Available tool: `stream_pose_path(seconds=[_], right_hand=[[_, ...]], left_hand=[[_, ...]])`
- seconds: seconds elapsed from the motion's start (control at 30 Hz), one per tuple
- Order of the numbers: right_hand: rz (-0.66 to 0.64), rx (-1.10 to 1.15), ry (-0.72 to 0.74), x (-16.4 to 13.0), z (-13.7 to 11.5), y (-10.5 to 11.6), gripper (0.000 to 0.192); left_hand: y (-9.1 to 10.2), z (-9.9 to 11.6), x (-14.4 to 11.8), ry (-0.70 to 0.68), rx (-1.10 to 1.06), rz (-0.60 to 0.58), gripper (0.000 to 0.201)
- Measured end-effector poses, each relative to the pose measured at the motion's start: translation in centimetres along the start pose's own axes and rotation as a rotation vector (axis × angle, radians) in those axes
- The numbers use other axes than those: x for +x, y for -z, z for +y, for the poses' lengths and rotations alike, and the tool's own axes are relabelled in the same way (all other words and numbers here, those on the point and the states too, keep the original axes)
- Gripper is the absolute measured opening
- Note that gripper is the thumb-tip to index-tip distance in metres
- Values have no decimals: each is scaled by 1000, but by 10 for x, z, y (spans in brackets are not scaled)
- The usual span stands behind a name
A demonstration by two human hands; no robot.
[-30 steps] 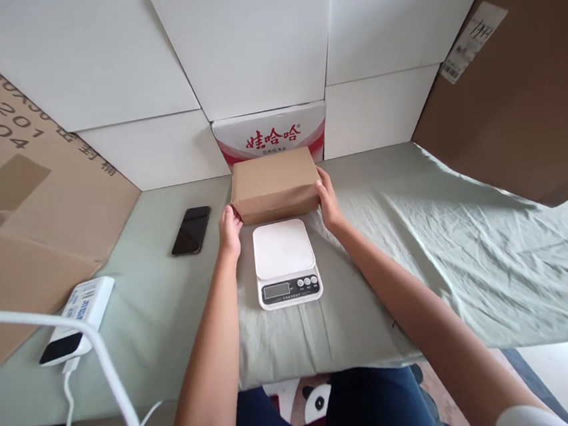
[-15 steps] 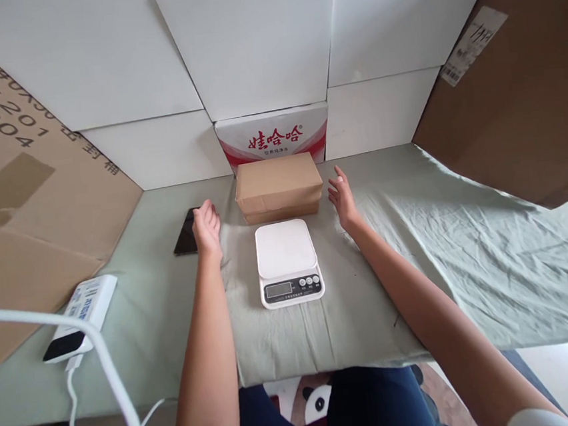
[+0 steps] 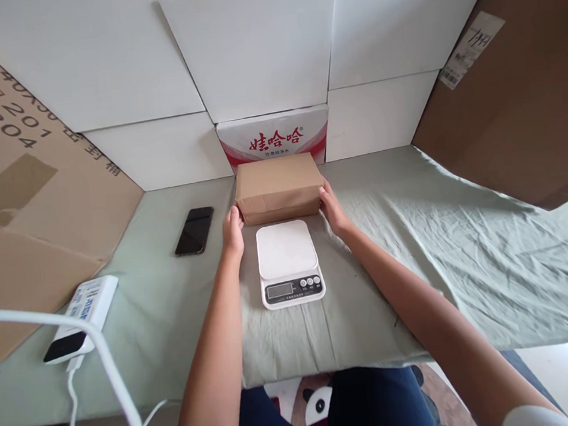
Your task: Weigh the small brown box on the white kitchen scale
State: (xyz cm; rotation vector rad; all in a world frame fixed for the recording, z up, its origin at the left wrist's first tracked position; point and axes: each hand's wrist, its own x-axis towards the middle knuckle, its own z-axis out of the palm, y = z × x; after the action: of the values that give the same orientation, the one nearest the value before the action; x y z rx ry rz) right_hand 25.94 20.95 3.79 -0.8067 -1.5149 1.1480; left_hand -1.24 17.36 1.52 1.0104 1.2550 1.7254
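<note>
A plain brown cardboard box (image 3: pixel 279 190) lies on the cloth-covered table behind a white kitchen scale (image 3: pixel 286 249). At the box's left end, my left hand (image 3: pixel 233 230) grips the lower corner, its fingers partly hidden by the box side. My right hand (image 3: pixel 332 207) holds the opposite end, thumb on the front face and fingers round the side. Between my forearms sits the scale, its platform bare and its display blank. The box appears to rest on the cloth.
To the left lies a black phone (image 3: pixel 194 232). Farther left are a white power strip (image 3: pixel 82 319) and a white cable (image 3: pixel 102 364). Large cardboard panels (image 3: pixel 24 178) flank the table, and a red-and-white carton (image 3: pixel 276 130) stands behind the box.
Both hands have moved inward from either side and now hold the ends of the cardboard box. The phone, partly covered before, is fully visible. Box and scale stay in place.
</note>
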Motion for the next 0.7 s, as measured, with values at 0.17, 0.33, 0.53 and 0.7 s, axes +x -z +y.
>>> stream_pose_path(seconds=[0.17, 0.33, 0.53, 0.7], right_hand=[[11, 14, 116, -30, -46, 3, 78], [0, -111, 85, -92, -65, 3, 76], [-17, -135, 68, -114, -59, -1, 75], [-16, -127, 51, -113, -59, -4, 71]], left_hand=[[11, 38, -46, -142, 39, -31, 74], [33, 49, -116, -180, 96, -22, 77], [39, 47, -142, -154, 82, 10, 80], [41, 46, -139, -125, 89, 23, 82]])
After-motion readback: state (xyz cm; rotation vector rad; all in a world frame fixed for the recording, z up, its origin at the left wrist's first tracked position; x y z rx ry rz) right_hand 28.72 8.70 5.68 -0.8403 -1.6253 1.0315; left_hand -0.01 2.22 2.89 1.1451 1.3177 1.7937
